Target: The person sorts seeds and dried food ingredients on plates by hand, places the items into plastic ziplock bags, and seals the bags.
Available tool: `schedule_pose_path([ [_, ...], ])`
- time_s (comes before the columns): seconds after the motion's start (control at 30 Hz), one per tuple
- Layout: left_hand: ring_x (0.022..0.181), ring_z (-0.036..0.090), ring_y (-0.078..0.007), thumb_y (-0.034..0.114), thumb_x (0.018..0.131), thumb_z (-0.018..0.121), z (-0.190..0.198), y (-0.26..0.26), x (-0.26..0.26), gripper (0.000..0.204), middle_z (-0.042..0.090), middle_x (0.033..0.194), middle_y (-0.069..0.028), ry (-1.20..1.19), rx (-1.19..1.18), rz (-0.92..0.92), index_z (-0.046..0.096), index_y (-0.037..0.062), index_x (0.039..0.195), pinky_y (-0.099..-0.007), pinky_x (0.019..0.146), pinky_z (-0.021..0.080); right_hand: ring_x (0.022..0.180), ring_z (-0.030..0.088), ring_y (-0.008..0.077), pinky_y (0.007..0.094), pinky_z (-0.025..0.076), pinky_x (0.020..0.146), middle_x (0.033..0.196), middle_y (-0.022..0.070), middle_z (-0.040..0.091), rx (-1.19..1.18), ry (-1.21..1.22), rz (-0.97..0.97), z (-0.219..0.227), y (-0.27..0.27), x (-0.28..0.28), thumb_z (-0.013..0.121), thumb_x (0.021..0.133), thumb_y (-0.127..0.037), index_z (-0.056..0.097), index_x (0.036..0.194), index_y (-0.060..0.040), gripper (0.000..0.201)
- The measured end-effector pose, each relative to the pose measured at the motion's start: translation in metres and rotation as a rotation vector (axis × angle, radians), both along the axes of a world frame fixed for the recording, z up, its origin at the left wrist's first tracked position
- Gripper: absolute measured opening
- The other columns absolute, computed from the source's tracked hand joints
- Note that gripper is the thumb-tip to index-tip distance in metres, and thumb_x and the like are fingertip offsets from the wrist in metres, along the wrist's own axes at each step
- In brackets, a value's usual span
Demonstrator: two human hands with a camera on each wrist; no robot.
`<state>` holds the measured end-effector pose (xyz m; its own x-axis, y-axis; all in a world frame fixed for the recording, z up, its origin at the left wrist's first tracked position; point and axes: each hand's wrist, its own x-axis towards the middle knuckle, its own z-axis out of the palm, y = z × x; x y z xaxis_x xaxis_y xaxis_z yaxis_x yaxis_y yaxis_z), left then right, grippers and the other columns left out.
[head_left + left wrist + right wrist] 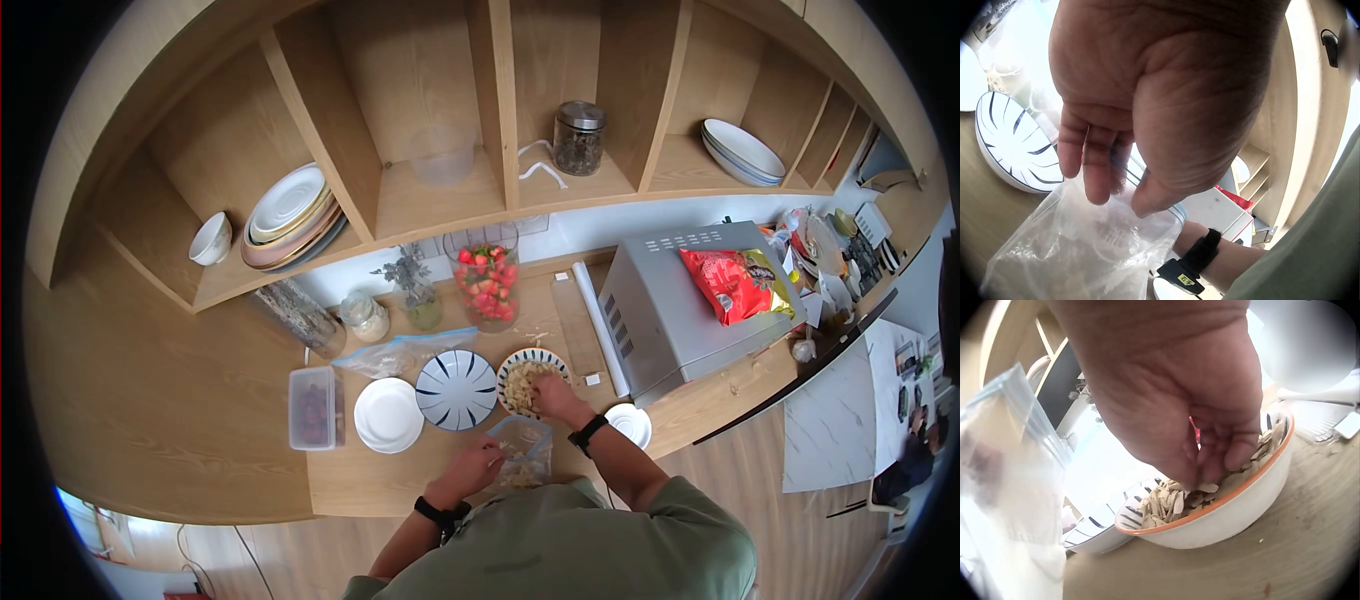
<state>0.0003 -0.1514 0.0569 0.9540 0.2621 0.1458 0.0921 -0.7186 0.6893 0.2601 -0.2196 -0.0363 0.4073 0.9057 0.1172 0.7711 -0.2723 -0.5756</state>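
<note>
My left hand (468, 470) holds the top edge of a clear zip bag (1104, 237) between thumb and fingers. The bag's mouth stands partly apart, and some pale pieces show low inside it in the head view. Up and to the right, my right hand (560, 398) reaches down into an orange-rimmed bowl (1229, 515) of pale dried slices (1163, 506). Its thumb and fingertips come together on slices at the surface of the heap. Left of that bowl sits a white dish (456, 390) with dark blue stripes.
White plates (388, 415) and a lidded plastic box (315, 408) stand at the left. Behind are another zip bag (400, 352), jars and a clear container of strawberries (487, 285). A grey microwave (650, 290) bearing a red packet (725, 285) borders the right. Shelves overhang the counter.
</note>
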Motion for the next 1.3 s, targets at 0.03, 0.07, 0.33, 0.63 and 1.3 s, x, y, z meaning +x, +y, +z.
schedule_pose_path([
  [0.03,0.084,0.063,-0.0317,0.009,0.081,0.066,0.000,0.000,0.000,0.012,0.062,0.093,-0.0113,-0.001,-0.002,-0.001,0.070,0.0082,0.092,-0.0405,0.071,0.052,0.080,0.063,0.0378,0.0476,0.051,0.072,0.080,0.0199,0.064,-0.003,0.001,0.000,-0.001,0.001,0.001,0.064,0.078,-0.014,0.065,0.077,-0.0017,0.012],
  [0.07,0.084,0.063,-0.0316,0.009,0.081,0.066,0.002,0.000,0.000,0.011,0.062,0.093,-0.0112,-0.001,-0.004,-0.002,0.070,0.0085,0.092,-0.0405,0.071,0.052,0.079,0.064,0.0372,0.0464,0.051,0.071,0.079,0.0192,0.065,0.025,0.043,-0.024,-0.005,0.002,0.004,0.066,0.079,-0.014,0.066,0.078,-0.0016,0.013],
  [0.33,0.084,0.063,-0.0312,0.010,0.082,0.066,0.002,0.000,0.002,0.011,0.061,0.093,-0.0105,0.010,0.010,0.006,0.070,0.0088,0.092,-0.0406,0.071,0.052,0.065,0.064,0.0275,0.0360,0.052,0.062,0.075,0.0159,0.065,0.200,0.321,-0.193,0.006,-0.003,0.018,0.071,0.078,-0.012,0.068,0.082,-0.0032,0.011],
  [0.63,0.083,0.062,-0.0313,0.009,0.080,0.068,-0.008,0.004,0.004,0.010,0.062,0.094,-0.0111,0.046,0.047,0.006,0.069,0.0074,0.090,-0.0389,0.070,0.052,0.068,0.059,0.0053,0.0229,0.049,0.062,0.075,-0.0015,0.064,0.333,0.906,-0.161,-0.015,-0.003,0.026,0.063,0.090,-0.008,0.065,0.087,-0.0036,0.006],
  [1.3,0.082,0.063,-0.0305,0.007,0.079,0.067,0.001,0.002,0.007,0.012,0.061,0.095,-0.0092,0.034,0.001,0.022,0.070,0.0086,0.091,-0.0392,0.069,0.052,0.069,0.065,0.0273,0.0351,0.051,0.064,0.076,0.0143,0.067,-0.082,0.413,0.484,0.082,-0.031,-0.042,0.071,0.076,-0.010,0.071,0.086,-0.0045,0.011],
])
